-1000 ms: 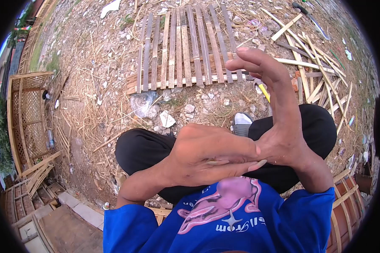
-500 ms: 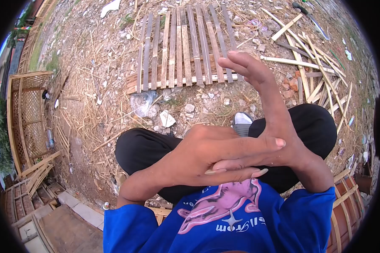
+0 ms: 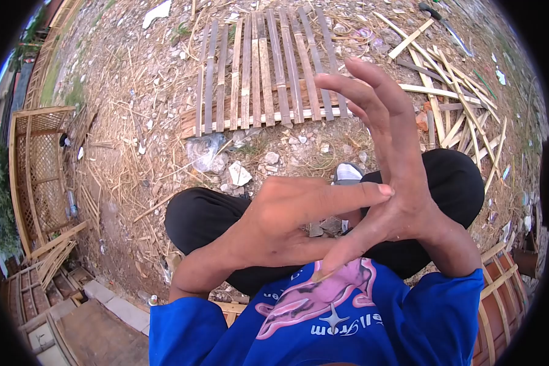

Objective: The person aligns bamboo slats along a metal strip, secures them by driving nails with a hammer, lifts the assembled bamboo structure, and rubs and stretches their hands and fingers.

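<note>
My left hand (image 3: 287, 210) reaches across in front of me, its index finger stretched out with the tip against the right palm near the thumb base. Its thumb passes partly behind the right thumb; the other fingers are folded or hidden. My right hand (image 3: 396, 177) is raised, palm toward the left, with long fingers slightly bent and spread. Its thumb points down and left over the blue shirt (image 3: 348, 317). No object shows in either hand. Beyond them, a row of bamboo slats (image 3: 262, 73) lies on the ground over crosswise strips.
Loose bamboo strips (image 3: 451, 91) are piled at the right, near a black-handled saw-like tool (image 3: 439, 21). Clear plastic (image 3: 206, 152) and a white stone (image 3: 240, 174) lie before my black-clad knees. A lattice panel (image 3: 43, 171) stands at the left.
The right hand has turned upright, and its thumb has swung downward, away from the left index finger. The left index finger has drawn back slightly left and stays on the palm.
</note>
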Available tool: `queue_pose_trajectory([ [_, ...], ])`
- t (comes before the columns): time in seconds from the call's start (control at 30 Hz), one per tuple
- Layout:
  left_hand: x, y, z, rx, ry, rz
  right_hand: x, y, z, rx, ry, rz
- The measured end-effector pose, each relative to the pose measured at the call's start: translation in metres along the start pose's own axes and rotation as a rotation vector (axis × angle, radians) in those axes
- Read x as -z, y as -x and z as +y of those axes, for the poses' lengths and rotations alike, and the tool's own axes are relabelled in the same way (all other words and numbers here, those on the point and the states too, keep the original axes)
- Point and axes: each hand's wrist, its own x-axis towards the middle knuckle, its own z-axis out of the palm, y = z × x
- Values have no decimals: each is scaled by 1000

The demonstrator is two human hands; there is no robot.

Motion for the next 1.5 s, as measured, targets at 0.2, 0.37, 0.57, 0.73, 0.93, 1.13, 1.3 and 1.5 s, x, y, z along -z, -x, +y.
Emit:
queue_pose_trajectory([
  [0.2, -2, -1, 3, 55, 112, -5, -10, 3, 12, 111, -332, 47],
  [0.37, -4, -2, 2, -7, 78, 4, 7, -7, 0, 187, 133, -183],
  [0.57, -5, 1, -4, -74, 22, 16, -7, 0, 4, 101, -108, -62],
  [0.73, -7, 1, -5, -107, 33, 51, -11, 0, 2, 41, -175, -37],
  [0.93, -5, 0, -3, -108, 44, 54, -15, 1, 5, 68, -168, -37],
  [1.13, -5, 1, -4, -123, 25, 46, -13, 1, 7, 92, -150, -73],
  [1.3, -7, 2, -6, -155, 3, 40, -12, 1, 8, 114, -124, -75],
  [1.5, -8, 1, -9, -180, -156, 11, -12, 2, 10, 119, -114, -87],
])
